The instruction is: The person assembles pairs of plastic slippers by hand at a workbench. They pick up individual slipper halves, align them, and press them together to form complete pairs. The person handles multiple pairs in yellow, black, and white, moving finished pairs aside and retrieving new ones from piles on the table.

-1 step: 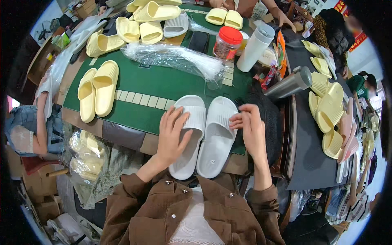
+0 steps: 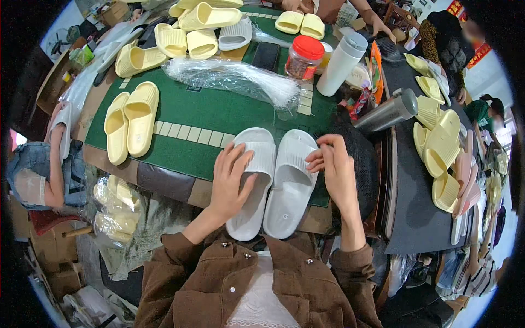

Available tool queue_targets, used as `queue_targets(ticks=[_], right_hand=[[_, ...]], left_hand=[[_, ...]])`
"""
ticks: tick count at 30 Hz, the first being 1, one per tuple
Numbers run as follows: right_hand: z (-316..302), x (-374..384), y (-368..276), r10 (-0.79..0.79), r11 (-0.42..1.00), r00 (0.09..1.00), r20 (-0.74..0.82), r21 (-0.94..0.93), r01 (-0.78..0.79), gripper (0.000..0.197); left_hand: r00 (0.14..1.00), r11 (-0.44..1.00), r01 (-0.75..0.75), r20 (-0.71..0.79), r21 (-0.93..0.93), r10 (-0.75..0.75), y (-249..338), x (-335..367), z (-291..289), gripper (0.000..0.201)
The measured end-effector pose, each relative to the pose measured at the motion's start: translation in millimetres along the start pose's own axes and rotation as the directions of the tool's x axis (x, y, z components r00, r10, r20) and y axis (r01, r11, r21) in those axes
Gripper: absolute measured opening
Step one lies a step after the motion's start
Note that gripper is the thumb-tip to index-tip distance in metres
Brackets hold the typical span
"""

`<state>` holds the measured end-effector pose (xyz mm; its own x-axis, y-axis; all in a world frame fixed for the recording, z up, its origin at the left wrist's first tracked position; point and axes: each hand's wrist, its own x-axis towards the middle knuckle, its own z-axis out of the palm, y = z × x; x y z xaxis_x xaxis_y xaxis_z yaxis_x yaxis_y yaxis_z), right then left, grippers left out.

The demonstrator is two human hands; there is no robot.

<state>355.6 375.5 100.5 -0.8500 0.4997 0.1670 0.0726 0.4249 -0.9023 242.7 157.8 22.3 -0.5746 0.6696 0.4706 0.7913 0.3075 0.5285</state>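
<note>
A pair of light grey ribbed slippers lies side by side at the table's near edge, toes pointing away from me. On the left slipper (image 2: 248, 218) rests my left hand (image 2: 229, 177), open, its fingers spread over the strap's outer side and its thumb apart near the foot opening. Beside the right slipper (image 2: 287, 205) is my right hand (image 2: 334, 167), its fingers loosely bent and apart, the tips at the strap's outer edge. Neither hand wraps round a slipper. A pale yellow pair (image 2: 139, 120) stands farther left on the green mat (image 2: 219, 112).
Clear plastic bags (image 2: 235, 82) lie beyond the slippers, with a phone (image 2: 266, 56) behind. A red-lidded jar (image 2: 304, 57), white bottle (image 2: 343, 64) and steel tumbler (image 2: 387, 112) stand right. More yellow slippers (image 2: 208, 16) are heaped at the back and on the dark right-hand table (image 2: 407, 218). Co-workers' hands show at left and back.
My hands and the grey slippers stay almost where they were. At far left, a co-worker's white slipper has shifted slightly upward.
</note>
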Motion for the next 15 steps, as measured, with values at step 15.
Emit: queue_targets(ticks=[15], right_hand=[[21.9,78.7,49.4,-0.087,0.493,0.987,0.136,-0.855,0.161,0.015]], left_hand=[[1.0,0.998,0.009,-0.011,-0.059,-0.009,-4.0,1.4,3.8,0.052]])
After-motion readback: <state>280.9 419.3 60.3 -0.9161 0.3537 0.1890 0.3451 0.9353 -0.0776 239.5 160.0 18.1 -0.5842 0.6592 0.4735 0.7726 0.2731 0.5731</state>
